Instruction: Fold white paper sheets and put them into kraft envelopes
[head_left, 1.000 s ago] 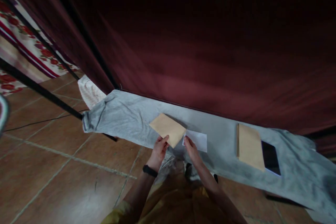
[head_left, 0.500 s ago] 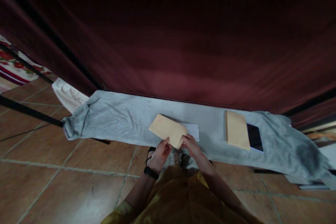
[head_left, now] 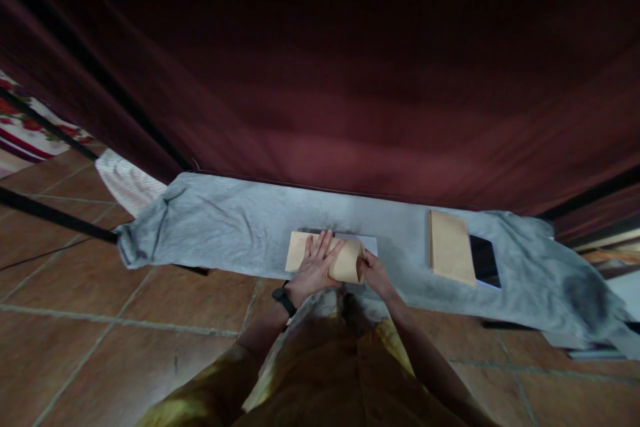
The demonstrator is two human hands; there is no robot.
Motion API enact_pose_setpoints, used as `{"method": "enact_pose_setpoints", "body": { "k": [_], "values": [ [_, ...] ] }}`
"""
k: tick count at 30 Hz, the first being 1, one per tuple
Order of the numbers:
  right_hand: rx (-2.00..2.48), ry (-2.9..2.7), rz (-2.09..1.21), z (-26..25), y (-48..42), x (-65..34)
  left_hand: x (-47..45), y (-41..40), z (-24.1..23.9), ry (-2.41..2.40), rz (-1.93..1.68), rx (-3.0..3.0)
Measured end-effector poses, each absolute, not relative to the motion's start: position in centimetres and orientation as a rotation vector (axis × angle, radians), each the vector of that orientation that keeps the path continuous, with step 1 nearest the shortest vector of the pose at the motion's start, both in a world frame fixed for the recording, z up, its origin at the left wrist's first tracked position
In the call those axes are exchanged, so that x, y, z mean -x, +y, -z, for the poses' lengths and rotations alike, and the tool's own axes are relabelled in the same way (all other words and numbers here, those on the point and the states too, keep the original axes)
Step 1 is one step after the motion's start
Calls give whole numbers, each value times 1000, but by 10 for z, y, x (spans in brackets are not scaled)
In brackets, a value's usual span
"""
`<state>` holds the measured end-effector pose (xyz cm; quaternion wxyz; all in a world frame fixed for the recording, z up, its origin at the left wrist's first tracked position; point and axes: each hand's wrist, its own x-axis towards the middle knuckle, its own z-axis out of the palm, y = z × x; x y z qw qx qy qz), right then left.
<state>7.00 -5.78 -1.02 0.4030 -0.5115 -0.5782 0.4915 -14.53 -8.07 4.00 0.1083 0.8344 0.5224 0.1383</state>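
Note:
A tan paper envelope (head_left: 296,252) lies on the grey cloth in front of me. My left hand (head_left: 315,267) is spread flat on its middle, fingers apart, pressing it down. At the envelope's right end, my right hand (head_left: 376,272) pinches the edge, and the paper there bulges up in a curve. Beneath and behind the envelope a white sheet of paper (head_left: 369,242) shows in part. Further right are a stack of tan envelopes (head_left: 453,247) and, partly under it, a dark-screened tablet or phone (head_left: 484,261).
The grey cloth (head_left: 215,220) covers a long narrow bench. Behind it hangs a dark red curtain (head_left: 350,160). Black metal bars (head_left: 60,217) stand at the left. Tiled floor (head_left: 125,347) lies below, and flat objects (head_left: 595,350) sit under the bench at the right.
The envelope has gone from slanted in both hands to lying level on the cloth. My left hand has opened flat onto it; my right hand has shifted slightly right, still pinching its end.

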Motion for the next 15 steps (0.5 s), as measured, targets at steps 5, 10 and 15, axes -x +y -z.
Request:
{"method": "enact_pose_setpoints", "body": {
  "k": [5,10,15],
  "values": [
    [1390,-1539,-1128,7,-60,-83,150,-67,-35,1408,-276,-2517],
    [1566,-1443,-740,-6,-81,-90,143,-72,-31,1463,-285,-2536],
    [1405,-1462,-926,-11,-91,-83,137,-74,-33,1494,-293,-2543]
  ]
}}
